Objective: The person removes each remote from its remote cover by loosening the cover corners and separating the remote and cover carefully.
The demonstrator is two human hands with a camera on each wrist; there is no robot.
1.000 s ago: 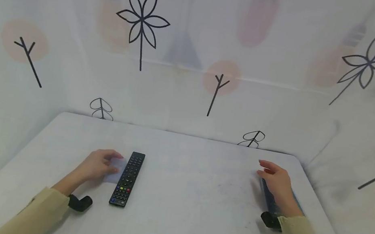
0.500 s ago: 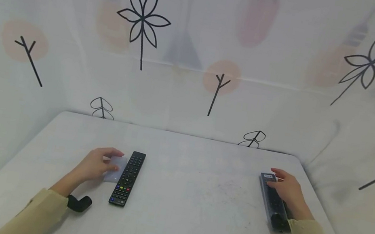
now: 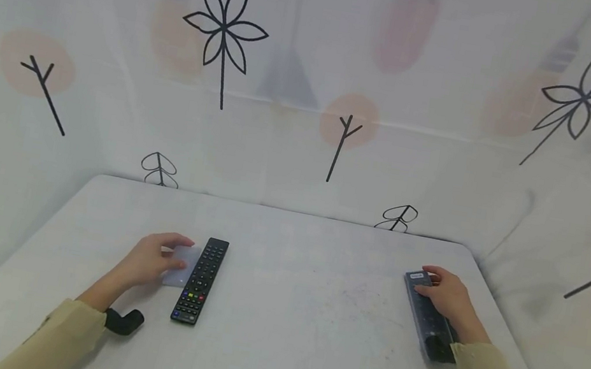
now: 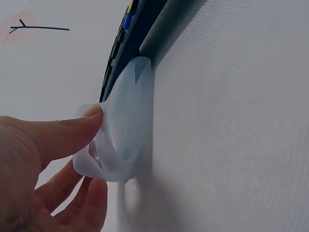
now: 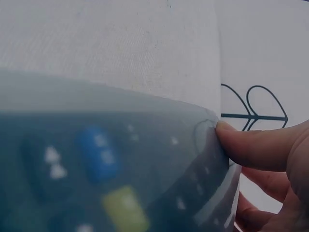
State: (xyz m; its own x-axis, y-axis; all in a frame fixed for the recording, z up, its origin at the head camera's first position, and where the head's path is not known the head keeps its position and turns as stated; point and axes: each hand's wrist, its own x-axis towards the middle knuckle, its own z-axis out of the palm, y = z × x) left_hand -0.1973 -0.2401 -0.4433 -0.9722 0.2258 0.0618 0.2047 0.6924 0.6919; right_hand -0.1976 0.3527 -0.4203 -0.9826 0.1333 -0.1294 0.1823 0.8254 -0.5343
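My left hand (image 3: 150,258) pinches a translucent whitish plastic sleeve (image 4: 126,116) between thumb and fingers. That sleeve lies beside a black remote control (image 3: 201,280), which rests bare on the white table with its buttons up. On the right side, my right hand (image 3: 453,303) grips a second remote control (image 3: 428,315) wrapped in a clear plastic sleeve. In the right wrist view my thumb presses on the end of this sleeve (image 5: 193,140), and blurred blue and yellow buttons show through it. The fingers under the wrapped remote are partly hidden.
The white table (image 3: 304,315) has rounded far corners. A white curtain (image 3: 290,145) with leaf and twig drawings hangs behind it and at both sides. A black wrist strap part (image 3: 124,321) juts out by my left sleeve.
My right hand has turned the wrapped remote from edge-on so that its face shows, and has moved slightly right and nearer. My left hand and the bare remote stay about where they were.
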